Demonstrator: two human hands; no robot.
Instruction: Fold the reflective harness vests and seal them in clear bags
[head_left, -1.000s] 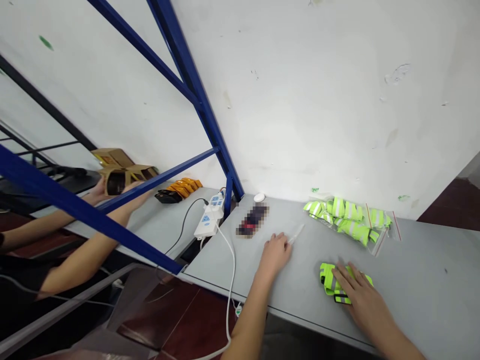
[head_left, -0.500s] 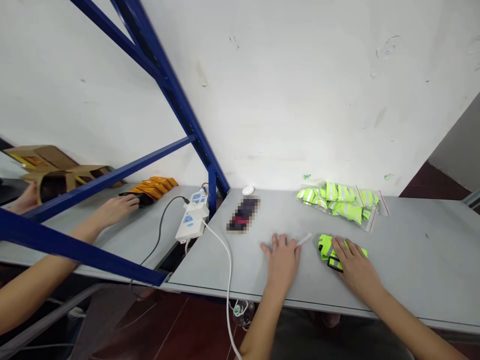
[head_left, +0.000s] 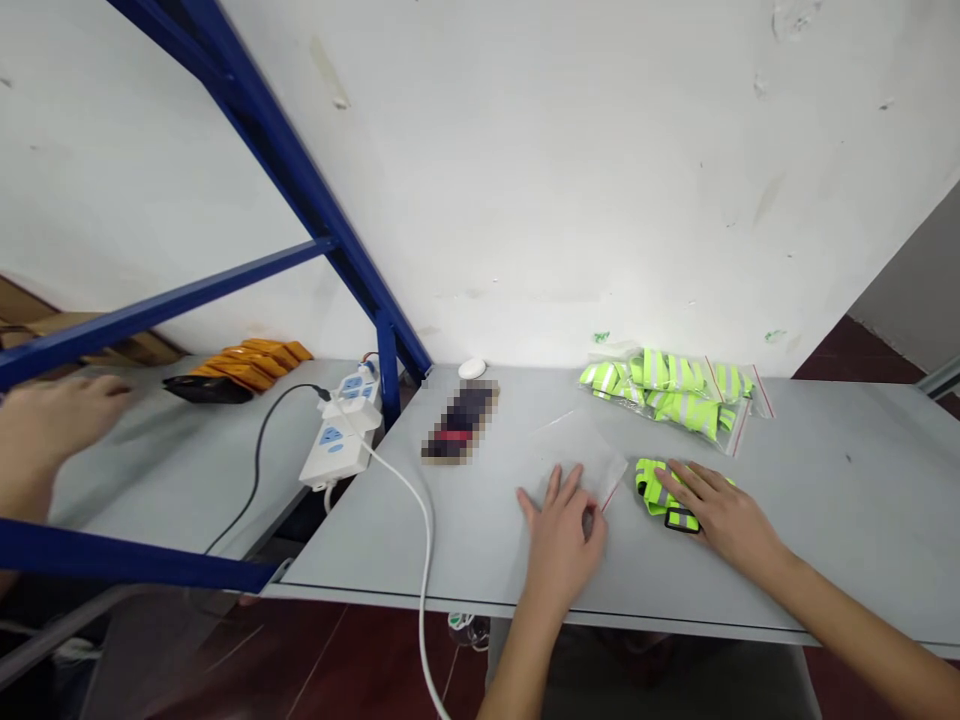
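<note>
My left hand [head_left: 562, 535] lies palm down on the grey table. Several of its fingers are spread, while the index finger and thumb curve at the near corner of a clear zip bag [head_left: 581, 450]. That bag lies flat and looks empty, with a red line along its right edge. To the right, my right hand [head_left: 731, 515] rests over a folded yellow-green reflective strap [head_left: 651, 485], fingers across its top. A black buckle [head_left: 681, 519] shows at the strap's near side. Part of the strap is hidden beneath the hand.
Bagged reflective straps [head_left: 675, 385] lie at the wall. A blurred-out phone-like object [head_left: 459, 425], a round white object [head_left: 472, 369] and a power strip [head_left: 341, 440] with cables are on the left. Beyond a blue frame [head_left: 315, 210], a co-worker's hand [head_left: 64, 415] is near orange packets [head_left: 255, 365].
The clear bag now lies spread out beyond my left hand, where only a narrow edge showed before. The strap's buckle has turned slightly under my right hand. The co-worker's hand has moved left off the packets.
</note>
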